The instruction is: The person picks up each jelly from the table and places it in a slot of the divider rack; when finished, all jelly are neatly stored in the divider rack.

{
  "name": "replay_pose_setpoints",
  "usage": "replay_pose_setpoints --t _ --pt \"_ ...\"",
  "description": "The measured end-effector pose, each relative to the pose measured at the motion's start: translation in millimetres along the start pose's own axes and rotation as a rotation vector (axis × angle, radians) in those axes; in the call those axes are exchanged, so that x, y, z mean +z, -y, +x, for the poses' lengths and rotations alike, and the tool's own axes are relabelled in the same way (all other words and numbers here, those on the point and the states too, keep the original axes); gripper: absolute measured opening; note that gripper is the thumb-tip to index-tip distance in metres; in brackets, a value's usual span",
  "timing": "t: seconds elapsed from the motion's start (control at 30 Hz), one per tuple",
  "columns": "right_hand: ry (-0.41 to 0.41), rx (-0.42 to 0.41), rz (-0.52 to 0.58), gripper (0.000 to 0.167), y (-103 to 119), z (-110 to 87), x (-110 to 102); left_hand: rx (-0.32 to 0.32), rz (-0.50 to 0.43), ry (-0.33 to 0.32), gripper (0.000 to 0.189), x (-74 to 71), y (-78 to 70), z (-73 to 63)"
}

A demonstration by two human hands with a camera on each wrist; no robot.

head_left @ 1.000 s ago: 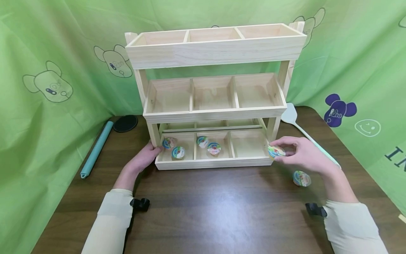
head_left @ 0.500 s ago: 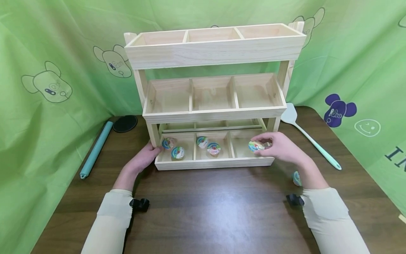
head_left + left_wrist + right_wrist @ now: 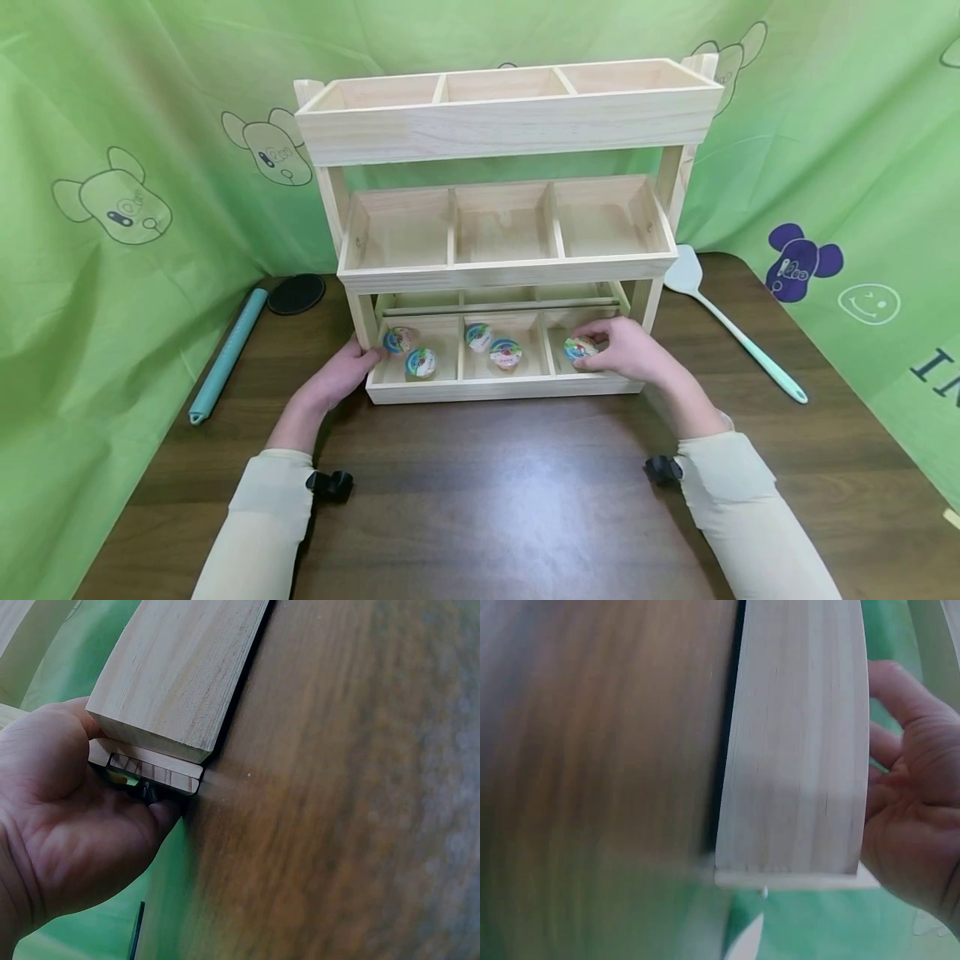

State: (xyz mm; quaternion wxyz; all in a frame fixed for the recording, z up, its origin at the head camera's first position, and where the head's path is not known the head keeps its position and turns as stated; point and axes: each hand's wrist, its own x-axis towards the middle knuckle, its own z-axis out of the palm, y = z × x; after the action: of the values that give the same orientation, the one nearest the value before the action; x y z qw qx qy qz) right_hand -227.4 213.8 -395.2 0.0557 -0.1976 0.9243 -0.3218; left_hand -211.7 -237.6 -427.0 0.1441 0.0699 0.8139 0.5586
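Note:
A three-tier wooden rack (image 3: 510,271) with divided trays stands upright on the table. My left hand (image 3: 341,375) grips its lower left end, the thumb by the bottom tray and the fingers behind the end piece in the left wrist view. In the bottom tray's right compartment my right hand (image 3: 630,354) pinches a small jelly cup (image 3: 579,348) with a colourful printed lid. The right wrist view shows the tray's front board (image 3: 799,750) hiding the fingertips and the cup. Two jelly cups (image 3: 422,362) lie in the left compartment, two more (image 3: 506,354) in the middle one.
Behind the right wrist, a clear cup edge (image 3: 726,421) peeks out on the table. A pale spatula (image 3: 742,333) lies to the right. On the left are a teal rod (image 3: 228,354) and a black disc (image 3: 296,294). Green cloth (image 3: 187,67) hangs behind and at both sides.
My right hand has carried the jelly cup leftwards from beyond the rack's right end into the bottom right compartment. The forearm now covers most of the cup on the table. The left hand stays put.

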Motion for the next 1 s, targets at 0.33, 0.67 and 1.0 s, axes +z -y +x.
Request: replay_pose_setpoints --t 0.33,0.67,1.0 --pt "-0.038 0.077 0.068 0.049 6 12.7 13 -0.002 0.009 -0.004 0.070 -0.8 2.7 1.1" --pt "-0.041 0.115 0.087 0.050 6 20.5 18 0.010 -0.006 0.005 0.069 -0.2 1.8 1.3" --pt "-0.064 0.190 0.127 0.059 11 25.5 20 -0.004 0.007 0.001 0.069 -0.4 1.5 1.0"
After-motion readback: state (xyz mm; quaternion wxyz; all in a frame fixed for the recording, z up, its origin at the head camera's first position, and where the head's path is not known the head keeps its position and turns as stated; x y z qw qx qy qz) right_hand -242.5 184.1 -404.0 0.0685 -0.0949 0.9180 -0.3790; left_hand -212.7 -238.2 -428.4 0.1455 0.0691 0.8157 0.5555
